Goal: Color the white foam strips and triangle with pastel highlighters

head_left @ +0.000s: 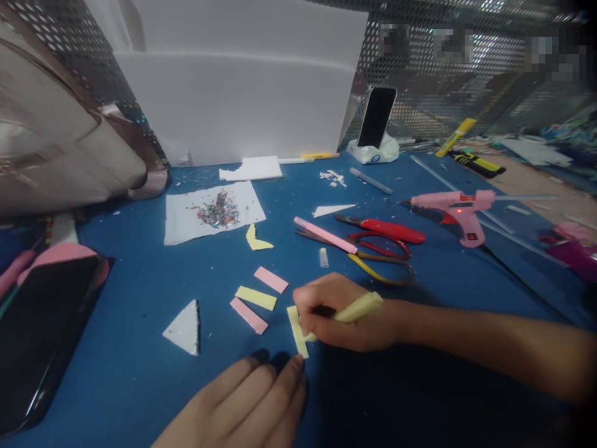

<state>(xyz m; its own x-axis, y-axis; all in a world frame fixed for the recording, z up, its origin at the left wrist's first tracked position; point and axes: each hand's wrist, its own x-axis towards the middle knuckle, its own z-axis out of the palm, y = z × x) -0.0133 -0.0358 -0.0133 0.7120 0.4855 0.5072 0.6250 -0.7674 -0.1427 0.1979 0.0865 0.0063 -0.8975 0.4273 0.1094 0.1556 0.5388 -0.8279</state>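
My right hand [342, 311] is closed round a pale yellow marker [361, 307], its tip down at a small yellow strip [295, 325] on the blue table. Part of the strip is hidden by the fingers. At the strip's near end rests a fingertip of my left hand [254, 398], which lies flat with its fingers stretched out and holds nothing. Left of the strip lie a pink strip [271, 280], another yellow strip [256, 298] and a second pink strip [249, 315]. A white triangular piece [183, 330] with a beaded edge lies farther left.
Scissors [385, 260], a pink marker [325, 234] and a red-handled tool [392, 230] lie beyond my right hand. A pink glue gun [459, 208] is at right. Glitter covers a white sheet [176, 218]. A phone [46, 336] lies at left; another phone [378, 117] stands behind.
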